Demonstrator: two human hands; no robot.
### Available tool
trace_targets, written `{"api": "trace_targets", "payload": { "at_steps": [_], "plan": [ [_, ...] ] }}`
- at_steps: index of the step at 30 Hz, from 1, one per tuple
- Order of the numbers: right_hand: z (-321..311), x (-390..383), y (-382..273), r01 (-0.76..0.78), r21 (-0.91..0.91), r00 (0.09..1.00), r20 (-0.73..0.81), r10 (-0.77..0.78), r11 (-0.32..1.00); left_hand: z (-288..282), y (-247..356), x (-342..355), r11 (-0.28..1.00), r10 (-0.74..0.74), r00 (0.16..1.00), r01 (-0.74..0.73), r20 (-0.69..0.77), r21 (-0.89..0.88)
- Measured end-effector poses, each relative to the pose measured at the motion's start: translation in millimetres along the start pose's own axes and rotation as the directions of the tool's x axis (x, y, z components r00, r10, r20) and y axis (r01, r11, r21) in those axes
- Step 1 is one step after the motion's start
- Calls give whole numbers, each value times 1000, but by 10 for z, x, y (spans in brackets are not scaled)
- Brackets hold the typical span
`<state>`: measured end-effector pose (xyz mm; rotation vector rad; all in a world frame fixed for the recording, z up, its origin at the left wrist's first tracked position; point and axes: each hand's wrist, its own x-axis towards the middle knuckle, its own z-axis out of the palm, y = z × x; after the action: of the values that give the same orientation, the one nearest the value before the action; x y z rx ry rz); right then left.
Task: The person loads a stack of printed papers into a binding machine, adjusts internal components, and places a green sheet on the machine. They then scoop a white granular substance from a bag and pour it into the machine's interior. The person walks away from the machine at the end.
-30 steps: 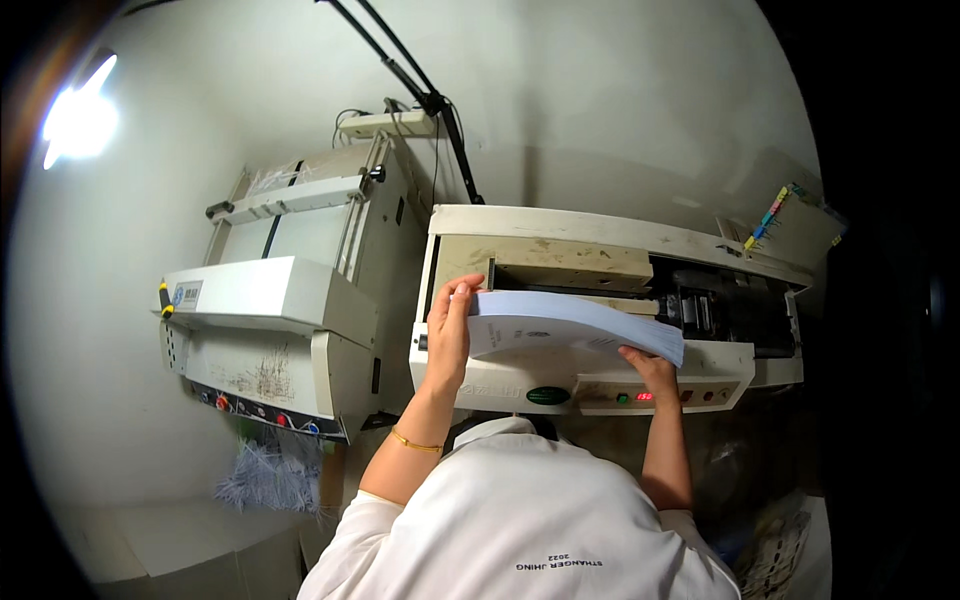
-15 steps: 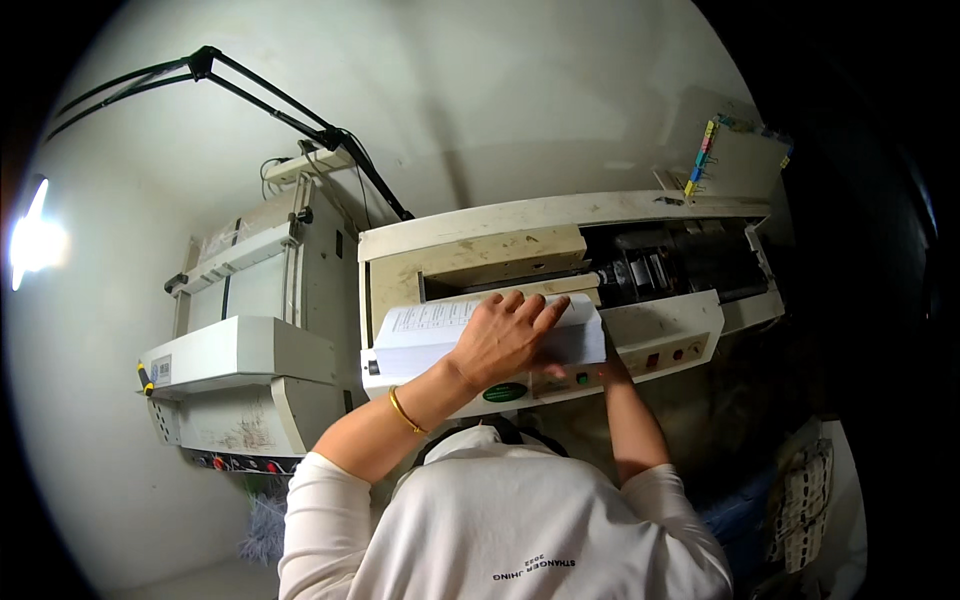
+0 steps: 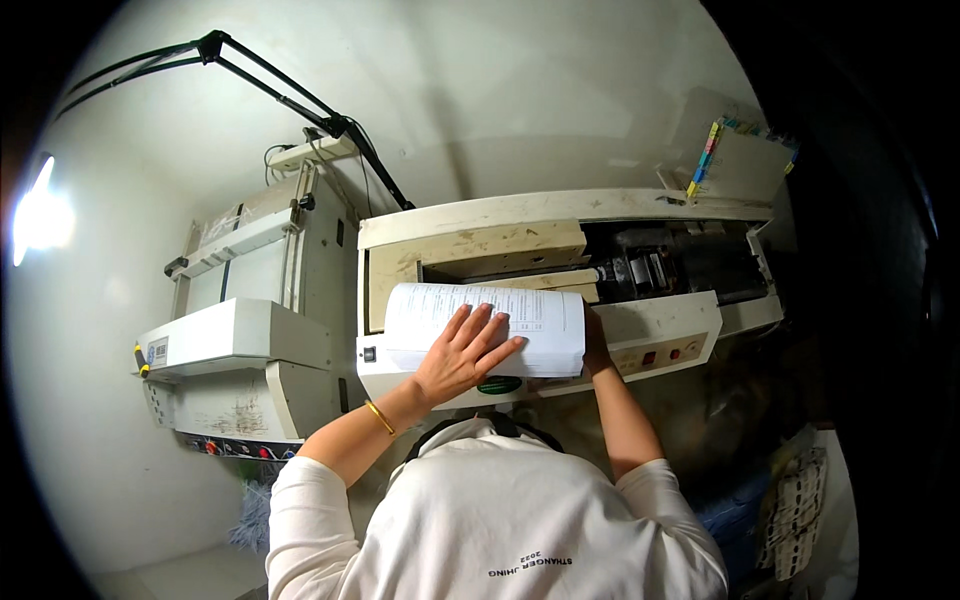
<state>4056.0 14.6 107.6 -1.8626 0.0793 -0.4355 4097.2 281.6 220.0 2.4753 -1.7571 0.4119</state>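
A thick stack of printed white sheets (image 3: 550,318) rests at the front of a cream-coloured machine (image 3: 480,243), its printed face up. My left hand (image 3: 463,352) lies on top of the stack with its fingers spread. A gold bangle (image 3: 380,417) circles my left wrist. My right hand (image 3: 596,348) is against the stack's right end; its fingers are hidden by the paper, so their grip cannot be made out.
Right of the stack, the machine has an open bay with a dark mechanism (image 3: 650,270) and a front panel with red buttons (image 3: 662,356). Another white machine (image 3: 235,340) stands at the left. A black jointed lamp arm (image 3: 280,95) reaches overhead along the wall.
The stack has shifted left, and its printed face shows more fully. My left hand has moved left and down, from bent over the paper to spread flat on it.
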Motion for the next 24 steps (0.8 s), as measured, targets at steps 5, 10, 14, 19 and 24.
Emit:
{"api": "trace_targets", "payload": {
  "at_steps": [5, 10, 14, 19, 24],
  "plan": [
    [10, -54, -53, -52, 123, 998, 30, 49, 991, -185, 38, 219, 977, -174, 975, 153, -137, -150],
    [-89, -121, -170, 51, -286, 995, -62, -72, 957, -413, -387, 573, 978, -146, 931, 85, -335, -190],
    [-271, -89, -1021, -1, -291, 1000, 23, 8, 957, -869, -581, 555, 856, -324, 940, 244, -104, -456],
    [-984, -601, -1258, -124, 546, 981, -56, 184, 828, -1488, -561, 464, 433, -441, 897, 176, -38, -884],
    [-979, -886, -1150, -537, -80, 843, -35, 536, 840, -1533, -399, 326, 304, -583, 774, -76, -249, -949]
  ]
}}
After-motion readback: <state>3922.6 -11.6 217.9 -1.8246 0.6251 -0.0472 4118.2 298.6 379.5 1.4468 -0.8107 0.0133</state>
